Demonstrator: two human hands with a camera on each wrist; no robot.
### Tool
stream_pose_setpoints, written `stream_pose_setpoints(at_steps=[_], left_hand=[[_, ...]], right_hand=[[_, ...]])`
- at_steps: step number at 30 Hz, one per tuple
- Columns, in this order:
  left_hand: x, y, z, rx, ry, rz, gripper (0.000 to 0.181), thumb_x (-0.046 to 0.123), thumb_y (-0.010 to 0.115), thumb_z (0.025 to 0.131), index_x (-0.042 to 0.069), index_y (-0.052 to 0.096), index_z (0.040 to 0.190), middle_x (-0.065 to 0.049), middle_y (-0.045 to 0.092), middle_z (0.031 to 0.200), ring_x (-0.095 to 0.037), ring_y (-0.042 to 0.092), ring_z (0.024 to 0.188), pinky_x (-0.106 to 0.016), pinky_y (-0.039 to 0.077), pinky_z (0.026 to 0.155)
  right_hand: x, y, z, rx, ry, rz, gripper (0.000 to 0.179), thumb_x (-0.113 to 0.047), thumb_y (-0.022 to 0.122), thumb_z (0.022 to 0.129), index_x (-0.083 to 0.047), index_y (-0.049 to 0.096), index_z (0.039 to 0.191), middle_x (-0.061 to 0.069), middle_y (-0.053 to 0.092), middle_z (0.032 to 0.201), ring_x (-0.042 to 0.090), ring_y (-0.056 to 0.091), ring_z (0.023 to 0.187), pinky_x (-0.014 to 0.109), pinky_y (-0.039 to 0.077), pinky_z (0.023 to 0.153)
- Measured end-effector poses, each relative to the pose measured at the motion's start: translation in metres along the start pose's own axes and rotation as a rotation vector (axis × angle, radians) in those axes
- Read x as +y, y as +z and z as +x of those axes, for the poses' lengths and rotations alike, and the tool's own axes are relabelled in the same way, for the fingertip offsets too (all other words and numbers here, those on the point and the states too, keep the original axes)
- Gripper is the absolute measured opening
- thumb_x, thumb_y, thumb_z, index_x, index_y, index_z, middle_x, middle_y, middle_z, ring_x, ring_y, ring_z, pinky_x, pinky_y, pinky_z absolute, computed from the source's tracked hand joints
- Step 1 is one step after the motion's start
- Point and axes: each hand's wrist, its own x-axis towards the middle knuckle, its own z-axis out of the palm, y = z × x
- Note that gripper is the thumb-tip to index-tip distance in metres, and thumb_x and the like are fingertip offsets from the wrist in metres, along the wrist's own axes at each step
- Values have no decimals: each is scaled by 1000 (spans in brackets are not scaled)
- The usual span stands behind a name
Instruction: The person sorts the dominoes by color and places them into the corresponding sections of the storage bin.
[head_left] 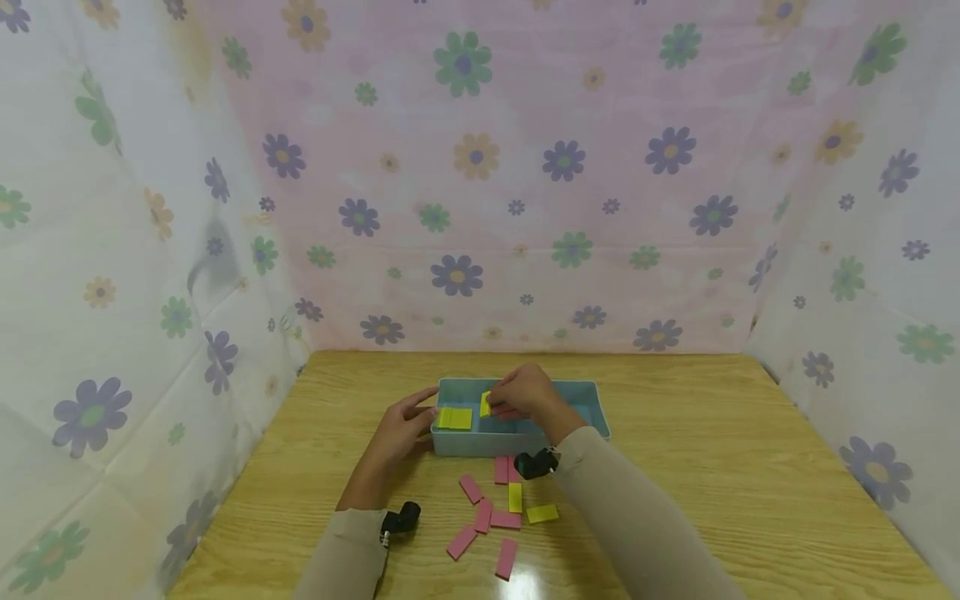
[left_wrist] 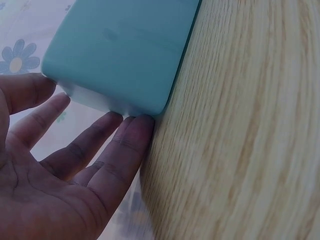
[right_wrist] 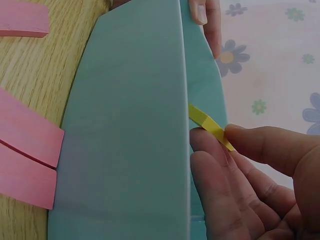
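Observation:
A light blue rectangular box [head_left: 480, 445] stands on the table. My left hand [head_left: 396, 433] rests its fingertips against the box's left end, fingers spread, as the left wrist view shows on the bare end wall. Over the middle of the box, my right hand [head_left: 528, 393] pinches a small yellow block [right_wrist: 212, 129] between thumb and fingers. That block is tilted and partly hidden by the near wall in the right wrist view. Inside the box's left end lie yellow blocks [head_left: 459, 419] side by side. The right hand hides part of the box's interior.
On the wooden table [head_left: 675, 467] before the box lie several loose pink blocks [head_left: 507, 558] and two yellow blocks [head_left: 543, 513]. Two pink blocks [right_wrist: 30, 170] lie against the box's near wall. Flowered cloth [head_left: 480, 208] encloses the table's back and sides.

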Motion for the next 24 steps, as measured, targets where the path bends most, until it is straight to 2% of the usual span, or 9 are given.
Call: stream_pose_setpoints(at_steps=[4,9,15,20,24], left_hand=[[-1,0,-1,-12,-5,-4,48,19,58,107,23,52,154,-23,58,145,-40,62,129,-53,60,92],[0,1,0,4,-14,0,48,19,60,106,26,53,152,-19,60,144,-38,64,127,-52,61,92],[0,1,1,4,-23,-6,47,18,60,106,26,54,152,-20,60,144,-38,64,127,-52,60,92],[0,1,1,8,-29,-9,47,18,60,106,27,54,152,-19,60,145,-38,64,128,-52,60,93],[1,1,0,7,-15,-14,47,18,60,106,26,54,152,-20,59,145,-38,64,127,-52,61,91]], right_hand=[[0,1,1,12,13,-7,9,-3,79,88,2,79,95,16,79,87,35,78,88,44,65,77],[0,3,0,20,11,-6,10,-1,79,87,3,79,96,15,79,85,32,78,83,43,65,74],[-1,4,-1,29,1,-25,14,0,78,88,7,78,101,19,79,89,30,79,82,43,65,74],[0,4,-1,43,8,-32,12,0,78,89,6,78,99,18,79,89,31,79,85,43,65,76],[0,4,0,41,5,-35,15,-1,78,89,6,78,102,18,79,90,31,79,86,43,65,77]])
